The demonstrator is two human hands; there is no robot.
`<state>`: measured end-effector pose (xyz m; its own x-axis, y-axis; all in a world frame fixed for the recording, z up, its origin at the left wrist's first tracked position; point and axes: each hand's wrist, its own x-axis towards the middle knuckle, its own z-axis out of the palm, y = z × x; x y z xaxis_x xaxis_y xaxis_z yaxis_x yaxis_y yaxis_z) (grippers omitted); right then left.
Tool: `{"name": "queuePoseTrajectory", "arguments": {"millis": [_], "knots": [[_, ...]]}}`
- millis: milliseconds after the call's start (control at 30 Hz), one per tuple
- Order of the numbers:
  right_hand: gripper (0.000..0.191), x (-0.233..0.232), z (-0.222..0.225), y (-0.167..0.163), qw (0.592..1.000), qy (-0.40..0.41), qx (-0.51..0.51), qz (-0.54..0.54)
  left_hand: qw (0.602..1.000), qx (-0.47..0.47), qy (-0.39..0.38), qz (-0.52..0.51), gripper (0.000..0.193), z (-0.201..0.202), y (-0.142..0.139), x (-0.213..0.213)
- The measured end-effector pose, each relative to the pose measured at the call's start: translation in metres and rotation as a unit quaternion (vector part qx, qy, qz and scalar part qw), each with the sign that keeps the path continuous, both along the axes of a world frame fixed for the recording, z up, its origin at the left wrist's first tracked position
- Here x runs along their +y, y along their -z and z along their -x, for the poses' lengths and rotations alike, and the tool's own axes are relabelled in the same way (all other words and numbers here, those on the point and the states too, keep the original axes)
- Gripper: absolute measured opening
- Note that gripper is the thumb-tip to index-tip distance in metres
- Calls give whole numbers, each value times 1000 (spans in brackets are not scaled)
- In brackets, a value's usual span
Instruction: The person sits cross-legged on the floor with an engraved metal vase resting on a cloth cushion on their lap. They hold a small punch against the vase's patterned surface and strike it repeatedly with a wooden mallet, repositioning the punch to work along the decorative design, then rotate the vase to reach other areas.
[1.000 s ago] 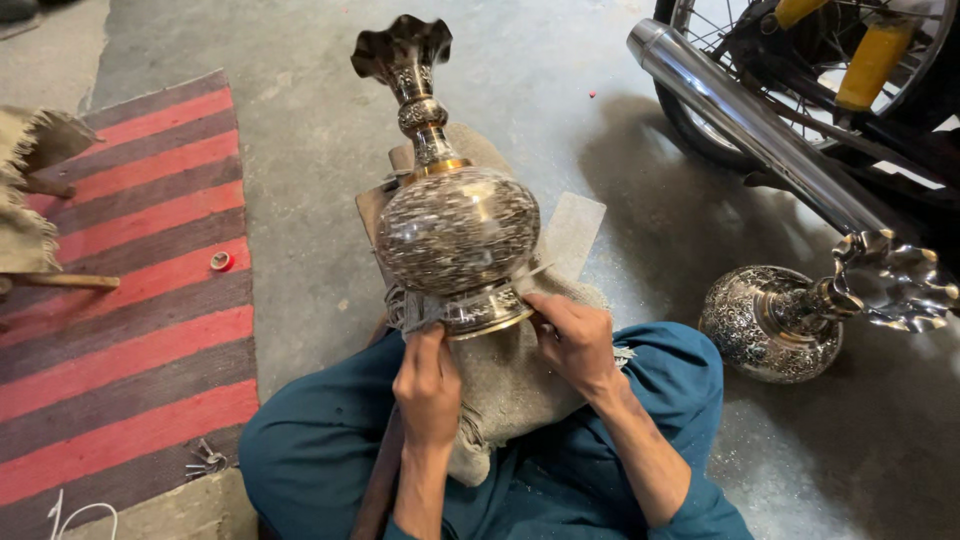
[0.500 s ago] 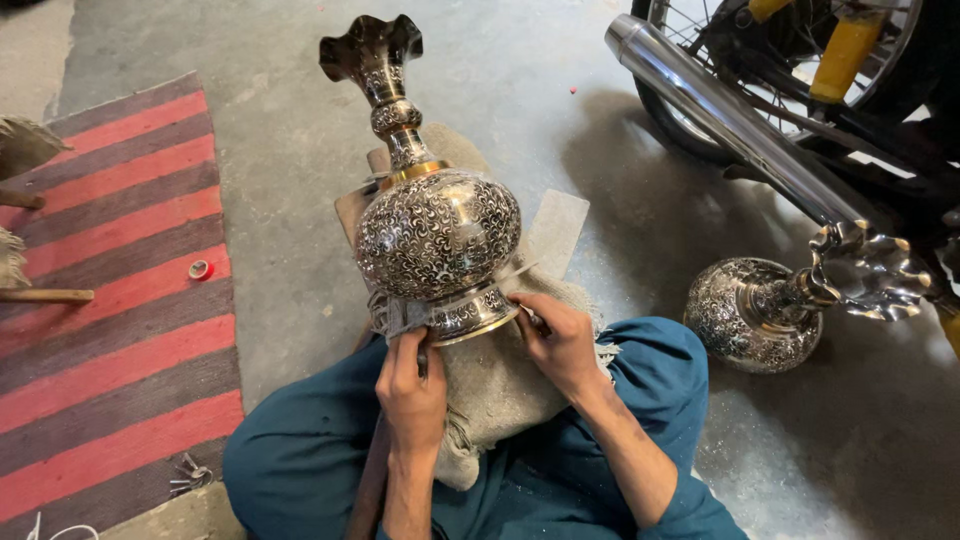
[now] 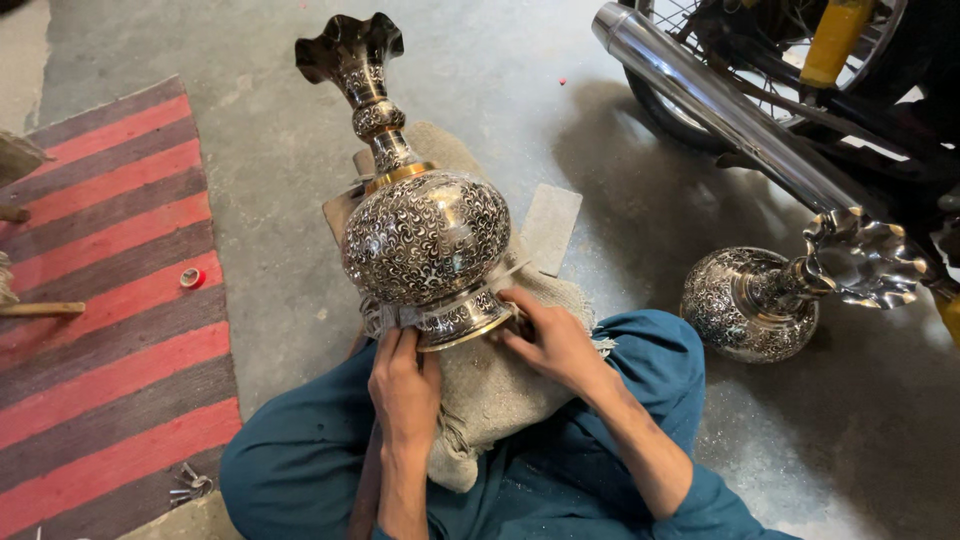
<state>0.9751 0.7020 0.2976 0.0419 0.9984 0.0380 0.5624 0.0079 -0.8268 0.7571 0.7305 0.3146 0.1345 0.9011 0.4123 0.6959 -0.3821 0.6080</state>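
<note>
Engraved metal vase (image 3: 428, 240) on burlap (image 3: 490, 380), left hand (image 3: 405, 385), right hand (image 3: 550, 340), fingers clamped on its base

Bare floor (image 3: 260, 150) lies open left; second vase (image 3: 755, 305) and motorcycle (image 3: 790, 110) crowd right.

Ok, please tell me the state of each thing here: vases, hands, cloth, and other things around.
Vase: tilted on the lap, foot toward the person, held at its foot.
Left hand: gripping the vase foot.
Right hand: fingers on the foot rim.
Cloth: bunched under the vase.
Second vase: on the floor, apart, untouched.
Rug: flat on the floor.
Motorcycle: parked beside.
</note>
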Motion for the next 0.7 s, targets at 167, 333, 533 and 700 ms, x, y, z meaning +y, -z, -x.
{"name": "queuePoseTrajectory", "arguments": {"millis": [167, 333, 533, 700], "knots": [[39, -6, 4, -10, 971, 54, -76, -219, 999, 15, 10, -29, 22, 0, 4, 1], [40, 2, 7, -1, 954, 72, -85, -278, 997, 62, -16, -36, 24, -4, 0, -5], [41, 9, 4, 21, 968, 63, -14, -244, 988, 132, -34, -76, 20, -6, -11, -13], [44, 11, 2, 34, 990, 49, 20, -129, 987, 138, -13, -80, 20, -2, -17, -13]]}}
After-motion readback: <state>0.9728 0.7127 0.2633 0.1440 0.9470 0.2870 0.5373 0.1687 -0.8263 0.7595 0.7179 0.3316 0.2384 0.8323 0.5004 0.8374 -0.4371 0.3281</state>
